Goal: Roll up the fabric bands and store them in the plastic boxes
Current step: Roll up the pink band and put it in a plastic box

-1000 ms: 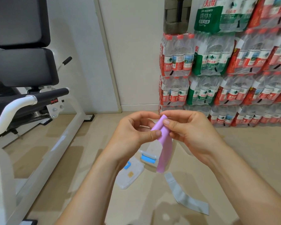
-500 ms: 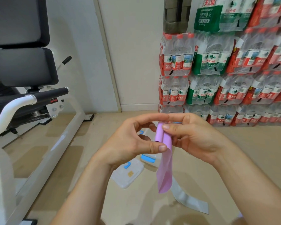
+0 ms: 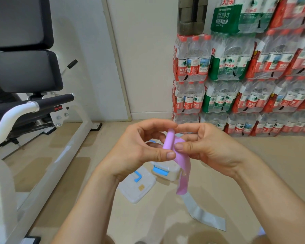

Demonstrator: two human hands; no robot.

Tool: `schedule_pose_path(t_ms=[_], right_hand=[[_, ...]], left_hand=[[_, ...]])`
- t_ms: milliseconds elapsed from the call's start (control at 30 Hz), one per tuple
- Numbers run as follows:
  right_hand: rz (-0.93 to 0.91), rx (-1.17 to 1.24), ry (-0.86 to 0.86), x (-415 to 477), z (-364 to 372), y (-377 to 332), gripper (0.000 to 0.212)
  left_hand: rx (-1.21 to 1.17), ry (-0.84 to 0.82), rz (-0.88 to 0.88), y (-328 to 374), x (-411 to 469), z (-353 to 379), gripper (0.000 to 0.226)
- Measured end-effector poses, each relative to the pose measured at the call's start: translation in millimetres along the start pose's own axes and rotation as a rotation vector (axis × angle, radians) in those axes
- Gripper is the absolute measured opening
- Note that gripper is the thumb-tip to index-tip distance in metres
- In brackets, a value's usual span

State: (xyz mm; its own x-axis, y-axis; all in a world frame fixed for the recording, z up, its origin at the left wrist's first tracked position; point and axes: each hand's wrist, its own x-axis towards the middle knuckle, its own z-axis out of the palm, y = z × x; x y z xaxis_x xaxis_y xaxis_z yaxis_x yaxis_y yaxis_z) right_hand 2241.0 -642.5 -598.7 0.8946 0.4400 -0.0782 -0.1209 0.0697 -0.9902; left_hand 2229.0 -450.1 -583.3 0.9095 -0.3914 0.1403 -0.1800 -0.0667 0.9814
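A pink fabric band (image 3: 182, 175) hangs between my hands above the floor, its top end wound into a small roll. My left hand (image 3: 141, 148) pinches the roll with thumb and fingers. My right hand (image 3: 208, 148) grips it from the other side, thumb pressed on the band. The loose tail dangles down and twists. Below on the floor stands a white plastic box (image 3: 165, 170) with a blue latch, partly hidden by my hands. Its lid (image 3: 137, 188) lies beside it. A grey band (image 3: 201, 213) lies flat on the floor to the right.
A white and black exercise machine (image 3: 33, 110) fills the left side. Stacked packs of water bottles (image 3: 245, 76) line the wall at the right. A small purple bit (image 3: 261, 232) shows at the lower right edge.
The roll at the top has grown and the hanging pink tail has become shorter and twisted. Both hands stay around the roll at about the same spot.
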Motion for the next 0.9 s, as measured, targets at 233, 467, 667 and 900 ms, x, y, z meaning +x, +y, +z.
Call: schedule_pose_path(t_ms=[233,467,667,900], right_hand=[[0.042,-0.041,0.036,-1.1,1.4,-4.0,0.016],[0.064,-0.05,0.002,-2.2,1.8,-1.3,0.024],[0.062,-0.041,-0.049,-2.0,5.9,-0.7,0.019],[0.1,-0.086,-0.024,1.1,9.3,2.0,0.02]], left_hand=[[-0.046,-0.023,-0.008,0.7,-2.1,-3.0,0.052],[0.03,-0.057,-0.047,1.2,-2.5,-3.7,0.053],[0.102,-0.115,-0.075,5.4,-4.0,-5.6,0.054],[0.153,-0.127,-0.086,6.2,-4.9,-7.4,0.062]])
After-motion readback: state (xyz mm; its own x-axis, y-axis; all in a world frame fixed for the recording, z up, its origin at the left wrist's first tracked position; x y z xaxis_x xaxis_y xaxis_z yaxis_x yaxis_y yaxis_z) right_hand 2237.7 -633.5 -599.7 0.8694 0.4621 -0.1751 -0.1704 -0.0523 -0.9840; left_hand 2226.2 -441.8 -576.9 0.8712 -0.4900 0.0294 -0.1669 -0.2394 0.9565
